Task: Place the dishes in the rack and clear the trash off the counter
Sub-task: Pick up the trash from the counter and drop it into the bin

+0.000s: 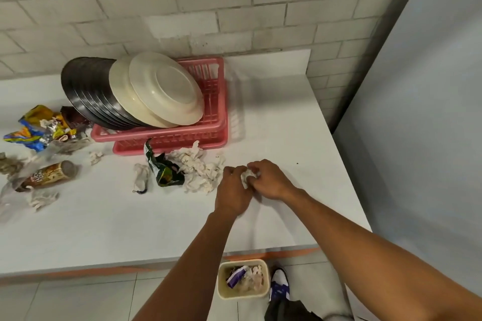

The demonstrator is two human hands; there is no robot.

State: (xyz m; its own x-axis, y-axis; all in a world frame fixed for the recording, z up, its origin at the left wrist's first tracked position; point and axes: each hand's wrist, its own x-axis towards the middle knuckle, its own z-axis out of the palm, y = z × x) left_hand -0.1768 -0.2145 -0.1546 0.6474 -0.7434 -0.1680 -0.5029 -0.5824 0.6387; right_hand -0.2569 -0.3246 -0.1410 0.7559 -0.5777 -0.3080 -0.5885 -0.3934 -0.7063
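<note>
white crumpled tissue (246, 177): lying near the right end of the counter (287, 125), touching it or just above it, cannot tell which. left hand (232, 190) and right hand (268, 180) are both curling round the tissue and pinching it between bent fingers, whose tips are mostly hiding in the wad.

pink rack (214, 135): standing by the wall, with dark plates (86, 91) and cream plates (167, 91) leaning in it. the dish half is looking done.

step in hand: gathering trash.

next move, judged: carrying the wad back past the counter edge and releasing it above the bin (264, 292) on the floor.

waiting: tissue pile (198, 169), green wrapper (164, 172), blue and yellow wrappers (34, 128), tube (49, 176) lying on its side.

hard to read: the tube label is blurring, and the leftmost scraps are running off frame.
</note>
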